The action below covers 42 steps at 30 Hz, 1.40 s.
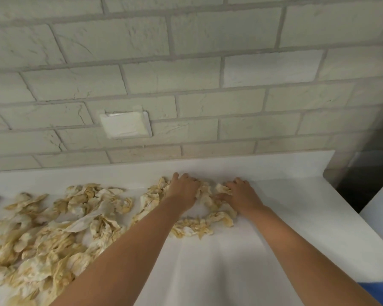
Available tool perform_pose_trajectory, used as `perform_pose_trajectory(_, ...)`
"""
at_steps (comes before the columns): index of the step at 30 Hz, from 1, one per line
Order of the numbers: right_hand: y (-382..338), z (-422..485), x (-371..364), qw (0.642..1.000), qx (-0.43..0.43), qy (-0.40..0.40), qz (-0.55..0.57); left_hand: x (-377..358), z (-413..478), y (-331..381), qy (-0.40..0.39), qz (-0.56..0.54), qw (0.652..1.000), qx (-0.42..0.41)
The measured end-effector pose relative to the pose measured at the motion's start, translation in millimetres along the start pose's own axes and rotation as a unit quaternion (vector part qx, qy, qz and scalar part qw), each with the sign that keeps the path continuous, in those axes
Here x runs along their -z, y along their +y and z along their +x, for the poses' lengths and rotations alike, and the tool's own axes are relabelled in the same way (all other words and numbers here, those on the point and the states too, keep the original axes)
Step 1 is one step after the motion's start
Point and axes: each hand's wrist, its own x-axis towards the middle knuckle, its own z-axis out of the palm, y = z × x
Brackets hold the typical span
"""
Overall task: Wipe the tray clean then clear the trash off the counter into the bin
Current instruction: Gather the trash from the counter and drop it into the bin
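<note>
While both hands are pressed down at the far edge of the table (pixel 285 217), the left hand (pixel 184 186) and right hand (pixel 241 193) flank a small clump of soiled paper wads (pixel 205 196), fingers spread and curled over it rather than pinching. That clump runs back from the fingers toward six o'clock. The big heap of trash (pixel 42 235) lies at eight o'clock, nearer the left hand; no bin or tray shows.
</note>
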Motion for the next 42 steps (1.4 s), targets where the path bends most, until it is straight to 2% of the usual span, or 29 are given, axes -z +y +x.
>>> perform_pose_trajectory(2,5,-6,-2,0.999,-0.023,0.028,0.038,5,-3,0,0.046,-0.066,0.996,0.034)
perform_pose_trajectory(5,7,-13,-2,0.986,-0.074,0.088,0.119,7,-5,-3,0.127,-0.224,0.964,0.072)
perform_pose_trajectory(6,7,-15,-2,0.979,-0.096,0.102,0.148,7,-4,-2,0.12,-0.275,0.952,0.056)
perform_pose_trajectory(8,9,-19,-2,0.967,-0.121,0.127,0.186,3,0,5,0.053,-0.32,0.946,0.006)
perform_pose_trajectory(10,9,-25,-4,0.964,-0.118,0.147,0.188,-1,3,15,-0.037,-0.261,0.964,-0.037)
perform_pose_trajectory(12,9,-30,-7,0.975,-0.08,0.148,0.148,-7,4,23,-0.08,-0.173,0.979,-0.065)
perform_pose_trajectory(16,8,-32,-19,0.991,-0.003,0.134,0.0,-11,10,27,-0.083,-0.103,0.99,-0.055)
perform_pose_trajectory(18,9,-31,-21,0.991,-0.003,0.131,-0.003,-9,14,27,-0.069,-0.078,0.993,-0.046)
perform_pose_trajectory(21,8,-33,-13,0.992,-0.029,0.102,0.063,-8,16,24,-0.054,-0.142,0.988,-0.03)
perform_pose_trajectory(23,2,-39,-4,0.981,-0.032,0.129,0.143,-10,15,17,-0.013,-0.228,0.973,-0.018)
perform_pose_trajectory(25,-12,-48,5,0.967,0.02,0.176,0.182,-6,9,10,0.069,-0.308,0.949,-0.004)
perform_pose_trajectory(26,-20,-52,7,0.967,0.056,0.171,0.179,-1,5,7,0.117,-0.34,0.933,0.002)
perform_pose_trajectory(28,-31,-56,2,0.982,0.102,0.084,0.132,12,-10,2,0.213,-0.386,0.898,0.005)
perform_pose_trajectory(30,-31,-57,-11,0.992,0.106,-0.012,0.062,25,-29,-2,0.275,-0.418,0.866,0.004)
perform_pose_trajectory(32,-28,-59,-20,0.994,0.098,-0.025,0.042,33,-50,-4,0.296,-0.461,0.836,0.021)
perform_pose_trajectory(35,-27,-64,-25,0.995,0.088,0.018,0.033,36,-77,2,0.272,-0.519,0.808,0.062)
perform_pose_trajectory(38,-27,-72,-26,0.995,0.056,0.057,0.06,16,-93,18,0.248,-0.488,0.836,0.042)
perform_pose_trajectory(42,-25,-90,-20,0.981,-0.013,0.079,0.176,-22,-96,45,0.185,-0.356,0.916,-0.031)
